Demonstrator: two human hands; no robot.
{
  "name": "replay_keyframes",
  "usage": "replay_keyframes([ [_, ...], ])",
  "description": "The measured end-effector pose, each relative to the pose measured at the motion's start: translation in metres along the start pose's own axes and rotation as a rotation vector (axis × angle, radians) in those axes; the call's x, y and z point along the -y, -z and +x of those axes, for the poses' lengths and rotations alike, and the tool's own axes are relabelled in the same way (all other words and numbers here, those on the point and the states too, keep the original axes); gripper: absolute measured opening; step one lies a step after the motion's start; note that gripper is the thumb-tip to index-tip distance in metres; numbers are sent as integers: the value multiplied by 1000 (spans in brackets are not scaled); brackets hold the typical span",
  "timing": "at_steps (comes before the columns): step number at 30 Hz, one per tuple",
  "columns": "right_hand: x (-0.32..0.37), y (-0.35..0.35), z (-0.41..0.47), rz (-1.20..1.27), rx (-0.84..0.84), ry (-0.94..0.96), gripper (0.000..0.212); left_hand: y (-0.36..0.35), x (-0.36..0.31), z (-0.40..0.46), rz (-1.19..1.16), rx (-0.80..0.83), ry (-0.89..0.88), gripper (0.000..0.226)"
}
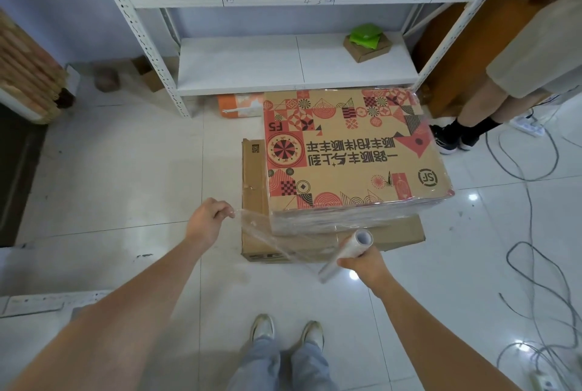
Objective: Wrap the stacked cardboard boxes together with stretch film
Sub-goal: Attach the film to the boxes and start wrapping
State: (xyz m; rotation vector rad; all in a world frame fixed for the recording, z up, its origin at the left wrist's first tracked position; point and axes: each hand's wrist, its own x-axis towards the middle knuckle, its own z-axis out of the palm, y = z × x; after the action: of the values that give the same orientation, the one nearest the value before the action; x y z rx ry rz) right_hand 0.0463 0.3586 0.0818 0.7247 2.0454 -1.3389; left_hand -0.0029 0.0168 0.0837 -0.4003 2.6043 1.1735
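— Where do the fingers sit on the film?

— The left hand point(206, 217) has its fingers point(225, 209) curled shut, pinching the loose end of the stretch film point(267, 234) at the fingertips. The right hand point(362, 264) is closed around the film roll point(345, 256), gripping it near the middle, with the open core end pointing up and away from the person and the other end sticking out below the fist.

— And the film between them?

— It runs as a clear, wrinkled sheet from the left fingertips across to the roll, passing in front of the near left corner of the boxes.

— Where are the boxes from the hands?

— Just beyond them, on the floor point(126, 170). The printed top box point(352, 151) lies on a plain bottom box point(318, 244), which sticks out at the left and along the near side. The left hand is just beside the near left corner; the right hand is at the near edge, towards the middle. Film already shows along the top box's near side and its far right corner.

— What lies further out?

— A white shelf rack point(296, 63) stands behind the boxes. Another person's legs point(475, 119) are at the right, with cables point(532, 264) trailing over the tiles. The wearer's own shoes point(288, 329) show at the bottom.
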Motion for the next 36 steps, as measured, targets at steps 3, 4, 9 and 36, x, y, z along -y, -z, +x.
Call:
replay_keyframes([
  [3, 6, -5, 3, -15, -20, -12, 36, -1, 3, 1, -70, -24, 60, 33],
  [4, 8, -8, 5, -19, -38, -20, 37, -1, 1, 2, -123, -40, 89, 33],
  [9, 14, -12, 13, 40, -115, -30, 33, -7, -8, 15, -263, -57, 153, 28],
  [36, 34, -35, 31, 332, -415, 50, 27, -64, -86, 54, -1153, -169, 624, 54],
])
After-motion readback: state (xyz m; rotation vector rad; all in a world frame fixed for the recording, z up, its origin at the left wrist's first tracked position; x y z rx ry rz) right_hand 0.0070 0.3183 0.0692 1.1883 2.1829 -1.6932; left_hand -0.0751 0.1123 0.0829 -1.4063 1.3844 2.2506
